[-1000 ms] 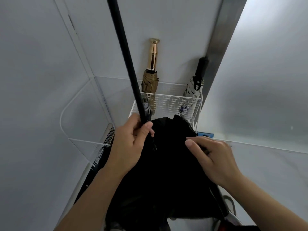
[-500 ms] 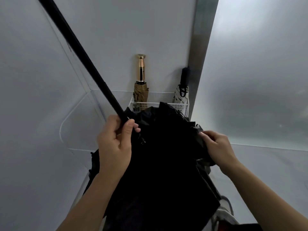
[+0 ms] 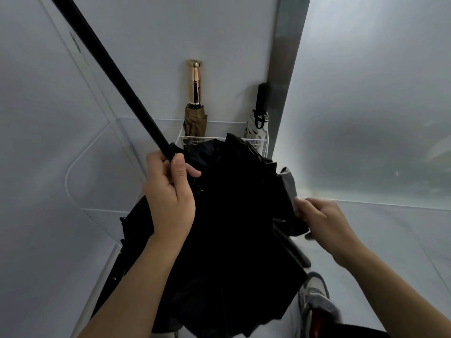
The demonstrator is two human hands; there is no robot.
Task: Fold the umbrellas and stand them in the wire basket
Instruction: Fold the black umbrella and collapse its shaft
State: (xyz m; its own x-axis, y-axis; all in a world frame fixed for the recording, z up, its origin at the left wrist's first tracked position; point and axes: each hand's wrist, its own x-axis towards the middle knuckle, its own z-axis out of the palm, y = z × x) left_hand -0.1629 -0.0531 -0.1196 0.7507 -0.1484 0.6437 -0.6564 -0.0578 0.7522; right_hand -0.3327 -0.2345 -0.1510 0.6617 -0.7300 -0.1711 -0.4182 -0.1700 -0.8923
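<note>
Nearest, above a shoe, the black umbrella is hanging loose and half-collapsed between both hands, not yet in the basket. The left hand is keeping its grip clamped on the shaft, which is now leaning far to the left where a second ago it was standing almost upright. The right hand is no longer lying flat on the cloth; its grip is pinching a fold at the right edge, so the gathering is probably under way. Beyond, the wire basket is holding a tan umbrella and a pale umbrella upright, its front now partly hidden by bunched cloth.
</note>
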